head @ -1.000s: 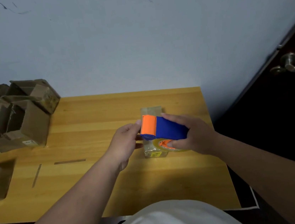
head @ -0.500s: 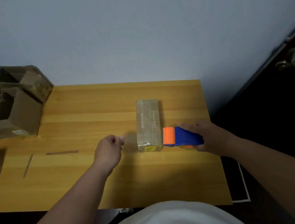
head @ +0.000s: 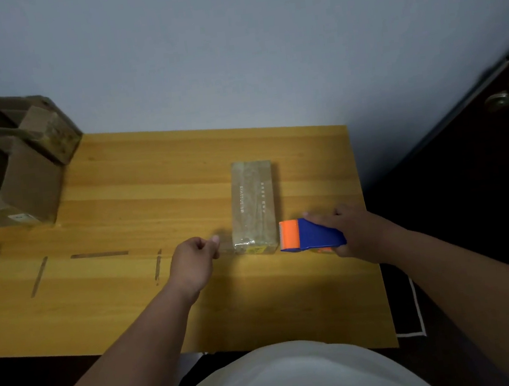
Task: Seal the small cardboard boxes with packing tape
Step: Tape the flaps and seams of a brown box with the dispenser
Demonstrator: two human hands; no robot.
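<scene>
- Presently, nearest the person, the left hand [head: 192,261] hovers low over the table [head: 138,303], its fingers curled in with thumb and forefinger pressed together; whether a scrap of tape is pinched there I cannot tell, for the spot is blurred.
- The right hand [head: 359,233] grips the tape dispenser [head: 311,237], fingers wrapped over its blue body, the orange cutter end pointing left at the box.
- The sealed box [head: 255,207] lies between the two hands, just beyond them, its long axis running away from the person toward the wall [head: 229,51]. Its near end sits just beside the dispenser's cutter and a short way right of the left hand's fingertips. Glossy tape appears to run the length of its top.
- Judgement: this box looks finished. To shift it aside, the left hand is the freer one and lies close to the near left corner; the box would have to be taken across its short width.
- Farther left, three dark strips [head: 99,254] mark the table top.
- At the far left edge stands a heap of open boxes [head: 15,164], flaps up, well apart from both hands and seemingly not yet sealed.
</scene>
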